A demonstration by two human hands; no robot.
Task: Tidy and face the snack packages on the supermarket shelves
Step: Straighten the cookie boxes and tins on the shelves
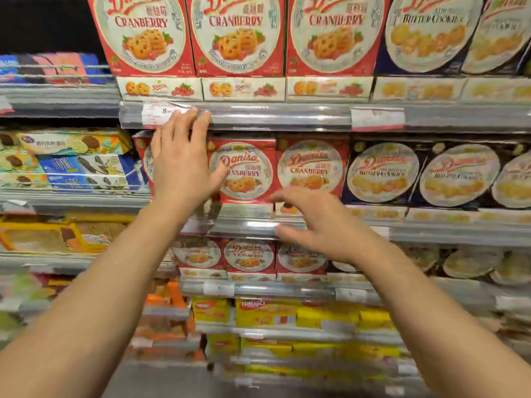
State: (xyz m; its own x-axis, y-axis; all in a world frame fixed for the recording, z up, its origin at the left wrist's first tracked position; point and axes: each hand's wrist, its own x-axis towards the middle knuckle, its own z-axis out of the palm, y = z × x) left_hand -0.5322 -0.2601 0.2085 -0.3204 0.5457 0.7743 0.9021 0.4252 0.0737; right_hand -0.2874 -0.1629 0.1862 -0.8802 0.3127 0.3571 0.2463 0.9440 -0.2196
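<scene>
Left hand [179, 165] spread before red cranberry box [242, 170]

Left grip [181, 165], right grip [319, 222] outstretched, unclenched

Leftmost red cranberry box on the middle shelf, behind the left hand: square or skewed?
Skewed. The leftmost cranberry box is angled, its face turned off from the neighbouring cranberry box, which faces front. The left hand covers most of it.

Red Danisa cranberry boxes [240, 170] upright in a row on the middle shelf, round cookie labels facing out; leftmost one [142, 156] turned askew, mostly hidden. Larger red cranberry boxes [235, 35] on the shelf above, smaller ones [248, 255] below. Blue butter-cookie boxes [383, 173] to the right.
</scene>
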